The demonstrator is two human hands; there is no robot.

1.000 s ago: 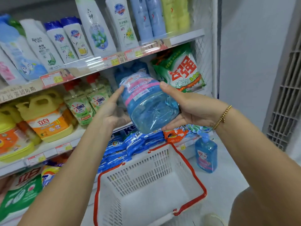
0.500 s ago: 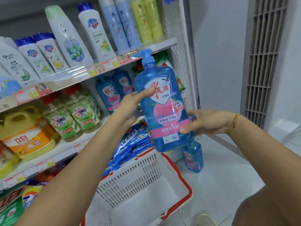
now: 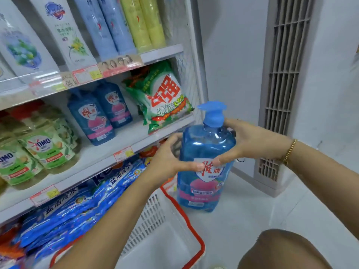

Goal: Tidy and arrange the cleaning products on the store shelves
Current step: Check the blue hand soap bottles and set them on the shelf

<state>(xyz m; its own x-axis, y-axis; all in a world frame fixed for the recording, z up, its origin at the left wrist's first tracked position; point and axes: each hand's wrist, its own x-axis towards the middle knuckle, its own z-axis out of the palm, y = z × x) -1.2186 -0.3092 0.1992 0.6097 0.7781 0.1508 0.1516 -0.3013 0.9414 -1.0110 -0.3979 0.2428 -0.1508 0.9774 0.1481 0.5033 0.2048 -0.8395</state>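
Matching bottles (image 3: 91,117) line the middle shelf (image 3: 124,140). Off its right end, a left hand (image 3: 169,162) clasps an upright blue pump bottle (image 3: 206,152), the right hand (image 3: 250,140) gripping opposite. It is likely mid-restocking and next needs lifting onto that shelf.

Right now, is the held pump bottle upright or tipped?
Upright: blue pump bottle, pump on top, base down, held between left hand and right hand.

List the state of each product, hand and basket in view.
Blue pump bottle: upright, gripped by both hands.
Left hand: grips bottle's left side.
Right hand: grips bottle's shoulder.
Two shelved blue bottles: standing, untouched.
Green detergent bag: standing on middle shelf.
Basket: below hands, untouched.
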